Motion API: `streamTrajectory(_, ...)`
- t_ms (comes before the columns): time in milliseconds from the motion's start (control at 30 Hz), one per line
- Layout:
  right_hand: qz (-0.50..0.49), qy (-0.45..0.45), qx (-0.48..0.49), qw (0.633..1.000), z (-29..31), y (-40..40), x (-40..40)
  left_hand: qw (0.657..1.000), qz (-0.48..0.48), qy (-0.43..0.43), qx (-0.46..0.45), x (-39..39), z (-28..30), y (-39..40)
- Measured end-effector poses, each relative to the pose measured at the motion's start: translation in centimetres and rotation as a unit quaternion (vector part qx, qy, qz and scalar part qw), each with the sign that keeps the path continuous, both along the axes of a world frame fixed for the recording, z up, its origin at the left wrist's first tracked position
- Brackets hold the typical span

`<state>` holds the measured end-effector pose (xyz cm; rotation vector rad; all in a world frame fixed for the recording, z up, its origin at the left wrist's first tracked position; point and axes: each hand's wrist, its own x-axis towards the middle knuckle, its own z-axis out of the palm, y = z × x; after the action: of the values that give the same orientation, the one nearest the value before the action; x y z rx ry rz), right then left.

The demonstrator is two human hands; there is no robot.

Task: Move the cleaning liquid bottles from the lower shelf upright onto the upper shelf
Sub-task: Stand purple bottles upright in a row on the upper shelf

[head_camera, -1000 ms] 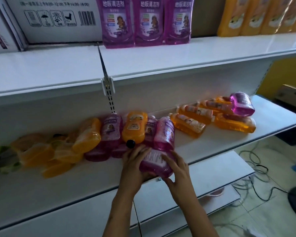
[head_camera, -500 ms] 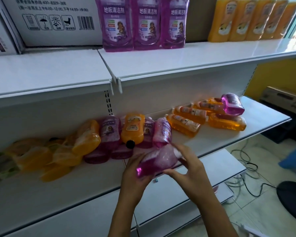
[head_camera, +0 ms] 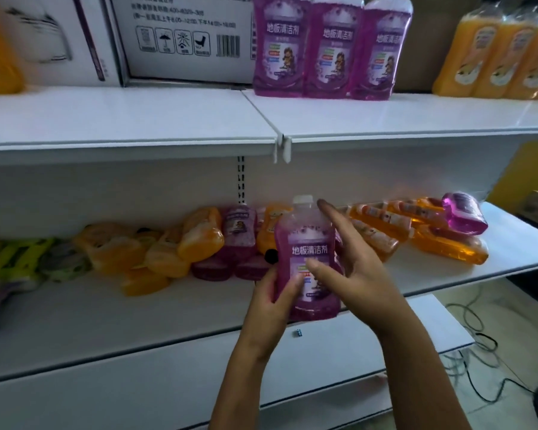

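A purple cleaning liquid bottle (head_camera: 308, 243) with a white cap stands upright in the air in front of the lower shelf (head_camera: 168, 311). My left hand (head_camera: 271, 302) grips its lower left side, thumb across the label. Beside the bottle's right side is my right hand (head_camera: 351, 268), fingers spread and straight, thumb at the label. Several orange and purple bottles (head_camera: 199, 240) lie on the lower shelf behind. Three purple bottles (head_camera: 330, 48) stand upright on the upper shelf (head_camera: 385, 119), with orange bottles (head_camera: 494, 54) to their right.
White cardboard boxes (head_camera: 184, 38) stand on the upper shelf at left. More orange bottles and one purple bottle (head_camera: 463, 214) lie at the lower shelf's right end. Green packets (head_camera: 19, 259) sit at far left. Cables (head_camera: 466, 361) trail on the floor at right.
The purple bottle has been lifted off the lower shelf and turned from lying to upright. My right hand has opened and slid to its side.
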<state>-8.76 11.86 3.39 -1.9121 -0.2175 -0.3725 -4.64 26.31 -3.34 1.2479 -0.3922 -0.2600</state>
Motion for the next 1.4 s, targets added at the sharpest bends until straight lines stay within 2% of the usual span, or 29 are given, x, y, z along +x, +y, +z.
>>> streamTrajectory(133, -0.028, 0.066, 0.035, 0.997, 0.3, 0.2, 1.9, 0.999, -0.014, 0.045, -0.001, -0.5, -0.1, 0.1)
streamTrajectory(267, -0.052, 0.099, 0.113, 0.987, -1.1, -0.7, 1.2, 0.998, -0.044, 0.025, 0.031, -0.6, -0.4, 0.4)
streamTrajectory(367, -0.068, 0.117, 0.129, 0.982, -1.6, -1.7, 0.0, 0.996, -0.066, 0.007, 0.06, -0.7, -0.8, 0.4)
streamTrajectory(600, -0.194, 0.05, 0.197, 0.96, -1.8, -3.1, -1.8, 0.988, -0.121, -0.067, 0.065, -1.2, 0.6, -2.2)
streamTrajectory(700, -0.231, 0.034, 0.182, 0.955, -1.4, -3.8, -2.4, 0.986, -0.146, -0.057, 0.051, -1.3, 1.2, -3.3)
streamTrajectory(867, -0.244, 0.003, 0.16, 0.957, -0.9, -5.3, -3.2, 0.986, -0.156, -0.061, 0.022, -1.6, 1.6, -5.3)
streamTrajectory(1067, -0.263, -0.02, 0.156, 0.952, -1.2, -7.2, -3.8, 0.986, -0.147, -0.068, 0.031, -1.5, 2.1, -7.4)
streamTrajectory(1400, -0.239, -0.058, 0.184, 0.952, 0.8, -16.2, -4.3, 0.979, -0.146, -0.133, 0.048, -1.3, 4.3, -16.4)
